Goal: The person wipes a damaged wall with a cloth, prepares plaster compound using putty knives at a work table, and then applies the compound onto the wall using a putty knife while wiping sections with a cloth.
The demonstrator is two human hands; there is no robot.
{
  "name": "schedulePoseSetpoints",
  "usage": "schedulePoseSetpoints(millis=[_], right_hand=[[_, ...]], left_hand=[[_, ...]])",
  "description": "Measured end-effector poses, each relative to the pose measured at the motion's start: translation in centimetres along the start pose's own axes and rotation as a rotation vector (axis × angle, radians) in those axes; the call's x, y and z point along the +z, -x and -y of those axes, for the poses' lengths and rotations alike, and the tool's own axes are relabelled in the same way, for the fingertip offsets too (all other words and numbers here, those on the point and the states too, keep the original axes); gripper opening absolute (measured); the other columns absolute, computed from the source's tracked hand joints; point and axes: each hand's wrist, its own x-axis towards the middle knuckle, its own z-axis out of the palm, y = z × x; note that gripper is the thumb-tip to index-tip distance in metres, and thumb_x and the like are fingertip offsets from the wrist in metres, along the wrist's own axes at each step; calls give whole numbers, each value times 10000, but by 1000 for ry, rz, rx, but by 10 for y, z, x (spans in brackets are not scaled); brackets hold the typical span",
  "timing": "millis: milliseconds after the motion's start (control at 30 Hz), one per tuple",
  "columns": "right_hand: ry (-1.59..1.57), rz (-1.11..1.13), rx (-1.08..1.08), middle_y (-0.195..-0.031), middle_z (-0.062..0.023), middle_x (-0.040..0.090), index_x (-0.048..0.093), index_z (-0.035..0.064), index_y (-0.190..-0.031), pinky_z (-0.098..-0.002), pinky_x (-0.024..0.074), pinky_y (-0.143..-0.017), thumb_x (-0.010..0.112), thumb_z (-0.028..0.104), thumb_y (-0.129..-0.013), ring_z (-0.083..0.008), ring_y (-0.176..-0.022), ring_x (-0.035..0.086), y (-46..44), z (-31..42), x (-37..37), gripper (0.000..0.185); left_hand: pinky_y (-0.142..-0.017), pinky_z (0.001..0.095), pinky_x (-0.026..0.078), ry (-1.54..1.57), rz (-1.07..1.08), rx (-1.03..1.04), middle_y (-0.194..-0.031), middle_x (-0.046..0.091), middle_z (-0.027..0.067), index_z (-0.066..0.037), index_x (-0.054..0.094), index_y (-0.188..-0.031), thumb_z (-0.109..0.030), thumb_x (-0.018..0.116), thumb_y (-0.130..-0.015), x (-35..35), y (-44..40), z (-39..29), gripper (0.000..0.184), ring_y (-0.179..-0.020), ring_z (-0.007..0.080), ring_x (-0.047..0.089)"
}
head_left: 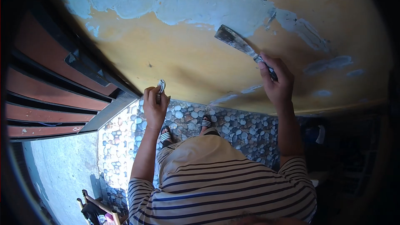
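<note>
My right hand [278, 77] is closed round the handle of a putty knife [237, 41]. The knife's broad, smeared blade points up and left, close to the yellow wall [187, 58], near the lower edge of a pale plaster patch [179, 2]. Lower and to the left, my left hand [155, 102] pinches a small tool with white paste [161, 85] on its tip; the rest of that tool is hidden by my fingers. Smaller pale patches [327, 64] mark the wall at the right.
A dark-framed shutter with reddish panels [46, 75] stands at the left. Pebble-patterned floor [246, 129] lies under my striped sandals [165, 134]. A wooden chair [98, 204] holding items is at the lower left. Dim objects stand at the right.
</note>
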Motion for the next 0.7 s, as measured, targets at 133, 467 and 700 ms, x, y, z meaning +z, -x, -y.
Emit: schedulePoseSetpoints(millis=[133,467,700], right_hand=[[-12,10,56,-937,-106,732,722,57,-1185,-319,571,-714,741,43,-932,-208,-825,731,2,3,-8,255],[-42,-53,38,-922,-104,723,719,50,-1187,-322,569,-702,735,44,-936,-212,-802,721,0,2,9,251],[55,-80,-48,-918,-91,720,724,69,-1181,-312,567,-650,742,56,-933,-199,-759,715,11,-13,-9,249]], left_hand=[[-725,427,546,8,-26,34,-1046,618,176,-5,631,-1125,-11,735,-853,-15,5,-10,291,-830,357,647],[-845,432,523,23,-50,-48,-1062,606,181,5,611,-1117,4,690,-884,-25,7,-2,246,-933,368,622],[-843,394,512,82,-85,-104,-1031,596,172,12,599,-1089,17,677,-887,-29,18,7,217,-913,336,611]])
